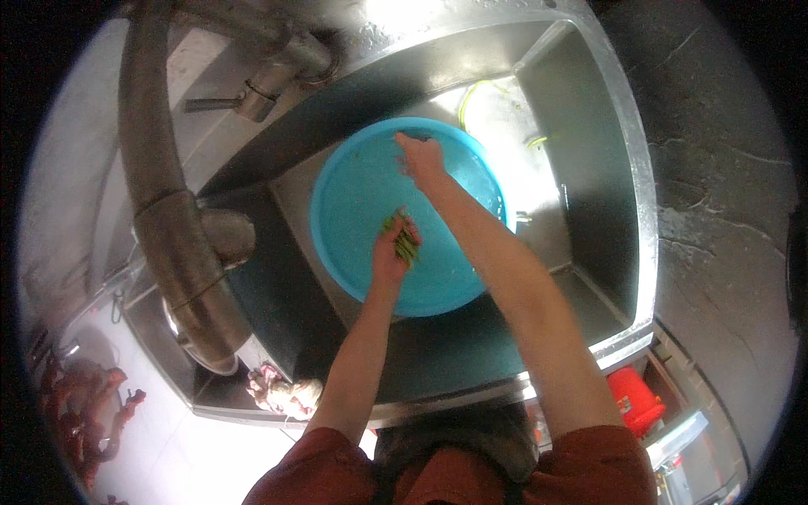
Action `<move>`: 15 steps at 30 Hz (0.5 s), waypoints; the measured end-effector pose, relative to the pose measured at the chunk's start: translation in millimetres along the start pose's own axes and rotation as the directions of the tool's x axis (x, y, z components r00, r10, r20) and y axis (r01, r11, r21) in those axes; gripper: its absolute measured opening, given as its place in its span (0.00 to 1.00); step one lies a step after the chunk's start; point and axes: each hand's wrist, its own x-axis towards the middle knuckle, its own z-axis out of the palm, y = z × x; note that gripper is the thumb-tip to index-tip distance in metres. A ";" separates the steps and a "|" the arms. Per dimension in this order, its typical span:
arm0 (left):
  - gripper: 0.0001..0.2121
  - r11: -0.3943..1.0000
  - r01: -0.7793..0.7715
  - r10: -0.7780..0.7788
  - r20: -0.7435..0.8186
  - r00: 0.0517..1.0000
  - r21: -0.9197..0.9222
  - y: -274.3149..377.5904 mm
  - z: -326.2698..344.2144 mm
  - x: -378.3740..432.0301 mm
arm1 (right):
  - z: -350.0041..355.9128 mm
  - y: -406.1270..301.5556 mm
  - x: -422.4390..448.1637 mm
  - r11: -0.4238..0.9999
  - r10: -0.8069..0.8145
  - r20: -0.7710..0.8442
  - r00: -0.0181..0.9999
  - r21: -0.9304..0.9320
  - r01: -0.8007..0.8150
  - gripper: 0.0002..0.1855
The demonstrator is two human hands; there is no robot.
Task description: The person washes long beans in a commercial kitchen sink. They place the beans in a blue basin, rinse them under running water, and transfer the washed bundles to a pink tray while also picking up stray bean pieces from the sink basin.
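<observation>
A round light-blue plastic basin stands in a stainless steel sink, with what looks like water inside. Over its middle, my left hand grips a small bunch of green vegetable stalks, partly hidden by the fingers. My right hand reaches to the far side of the basin, just inside the rim. Its fingers are blurred, and whether they hold anything cannot be made out.
Green scraps lie on the sink floor right of the basin. A faucet with a lever and a thick metal pipe stand at the left. A crumpled pale cloth rests on the sink divider. A red container sits lower right.
</observation>
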 end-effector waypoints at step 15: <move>0.07 0.932 -0.265 0.251 -0.086 0.964 -0.247 22.9 34.8 4.9 | -33.6 -15.8 -97.7 0.104 -0.860 0.347 0.375 -0.600 0.793 0.05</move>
